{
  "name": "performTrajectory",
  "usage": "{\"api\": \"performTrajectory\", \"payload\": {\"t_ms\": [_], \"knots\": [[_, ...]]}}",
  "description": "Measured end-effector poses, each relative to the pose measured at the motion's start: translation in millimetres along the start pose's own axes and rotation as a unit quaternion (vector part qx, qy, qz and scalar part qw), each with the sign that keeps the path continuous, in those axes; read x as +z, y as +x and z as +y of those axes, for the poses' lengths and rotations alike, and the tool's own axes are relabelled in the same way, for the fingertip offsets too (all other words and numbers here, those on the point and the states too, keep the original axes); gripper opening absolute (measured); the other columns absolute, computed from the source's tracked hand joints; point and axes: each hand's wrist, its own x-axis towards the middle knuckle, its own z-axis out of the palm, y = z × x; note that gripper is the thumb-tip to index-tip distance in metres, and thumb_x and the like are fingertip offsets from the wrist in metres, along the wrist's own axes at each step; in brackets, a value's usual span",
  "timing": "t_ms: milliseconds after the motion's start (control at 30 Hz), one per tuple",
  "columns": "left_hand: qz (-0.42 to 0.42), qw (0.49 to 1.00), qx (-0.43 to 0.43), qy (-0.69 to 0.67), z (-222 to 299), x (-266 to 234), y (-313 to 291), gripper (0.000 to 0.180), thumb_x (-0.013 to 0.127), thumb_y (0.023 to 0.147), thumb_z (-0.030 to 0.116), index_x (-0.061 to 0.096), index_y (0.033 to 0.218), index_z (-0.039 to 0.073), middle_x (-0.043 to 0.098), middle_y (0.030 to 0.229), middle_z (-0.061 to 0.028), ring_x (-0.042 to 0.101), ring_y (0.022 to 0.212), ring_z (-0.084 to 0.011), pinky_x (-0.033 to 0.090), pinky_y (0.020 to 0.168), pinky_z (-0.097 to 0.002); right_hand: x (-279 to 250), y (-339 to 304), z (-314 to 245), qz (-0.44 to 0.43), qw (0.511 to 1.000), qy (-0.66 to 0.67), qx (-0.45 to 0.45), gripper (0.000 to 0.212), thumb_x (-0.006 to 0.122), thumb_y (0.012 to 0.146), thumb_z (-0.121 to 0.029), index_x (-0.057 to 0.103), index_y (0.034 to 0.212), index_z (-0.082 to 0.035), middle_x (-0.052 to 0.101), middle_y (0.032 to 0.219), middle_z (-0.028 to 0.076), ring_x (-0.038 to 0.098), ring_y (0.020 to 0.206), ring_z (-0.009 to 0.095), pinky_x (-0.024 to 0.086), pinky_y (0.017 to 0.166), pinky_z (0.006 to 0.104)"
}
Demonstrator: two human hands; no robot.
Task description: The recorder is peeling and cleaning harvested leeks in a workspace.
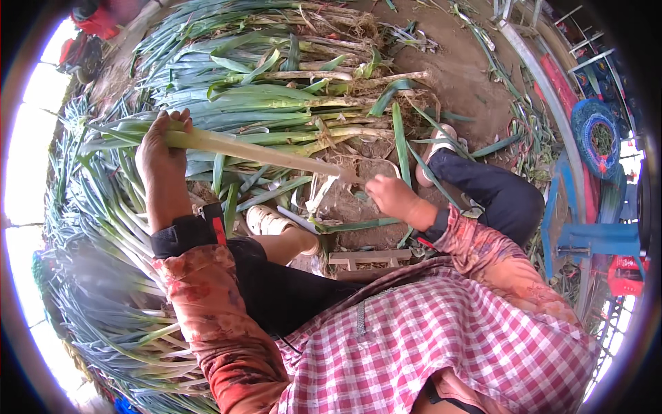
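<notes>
My left hand (164,155) is wrapped round a leek (255,150) where its green leaves meet the white stalk. The leek slants across in front of me, its rooted end to the right and its leaves to the left. Just beyond that end is my right hand (398,200), its fingers closed together; whatever may be between them is too small to make out. A pale strip of peeled skin (318,195) hangs below the root end. Under and beyond the leek, a broad pile of leeks (276,96) lies on the soil, roots to the right.
More leeks (103,276) are heaped along my left side. Cut leaves and scraps (483,48) litter the soil at the far right. A small wooden stool (369,258) is between my feet. Metal rails (545,90) and a blue metal frame (586,238) stand at the right.
</notes>
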Motion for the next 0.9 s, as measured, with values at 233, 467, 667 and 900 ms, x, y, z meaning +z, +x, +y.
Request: {"api": "performTrajectory", "payload": {"t_ms": [233,467,667,900], "knots": [[-0.006,0.998,0.044,-0.032,18.5,-28.7,20.1,0.024,0.049,0.086,0.005,0.04,0.1,-0.012,0.055,0.094,-0.0234,0.056,0.086,-0.0298,0.051,0.069,-0.0299,-18.4,-8.0,24.4,0.114,0.692,0.617,0.358,0.047,0.063,0.078,-0.024,0.039,0.112,-0.002,0.056,0.092,0.012,0.057,0.069,0.014,0.049,0.05,0.0224],[-0.02,0.998,0.036,-0.057,12.2,-14.1,2.5,0.029,0.048,0.086,0.004,0.036,0.105,-0.013,0.049,0.102,-0.0224,0.054,0.095,-0.0339,0.053,0.075,-0.0318,-7.4,53.0,-21.5,-0.063,0.769,0.604,0.199,0.097,0.071,0.061,-0.051,0.026,0.129,0.002,0.028,0.13,0.027,0.029,0.123,0.034,0.031,0.1,0.0378],[0.014,0.999,0.02,0.024,8.9,-4.2,-7.2,0.028,0.05,0.086,0.011,0.041,0.105,-0.007,0.051,0.103,-0.0197,0.057,0.094,-0.0288,0.052,0.075,-0.0343,-24.7,85.5,-69.0,0.088,0.534,0.828,0.147,0.028,0.055,0.083,-0.024,0.043,0.064,-0.008,0.036,0.055,-0.001,0.036,0.05,0.011,0.033,0.049,0.0271],[0.051,0.912,0.271,0.302,8.7,-5.5,-7.9,0.014,0.042,0.088,0.01,0.051,0.086,-0.001,0.056,0.078,-0.0077,0.057,0.076,-0.021,0.048,0.072,-0.0311,22.3,40.7,-0.2,0.031,0.857,0.474,0.202,0.022,0.044,0.088,-0.029,0.051,0.082,-0.009,0.048,0.053,0.001,0.049,0.046,0.012,0.043,0.043,0.0302]]}}
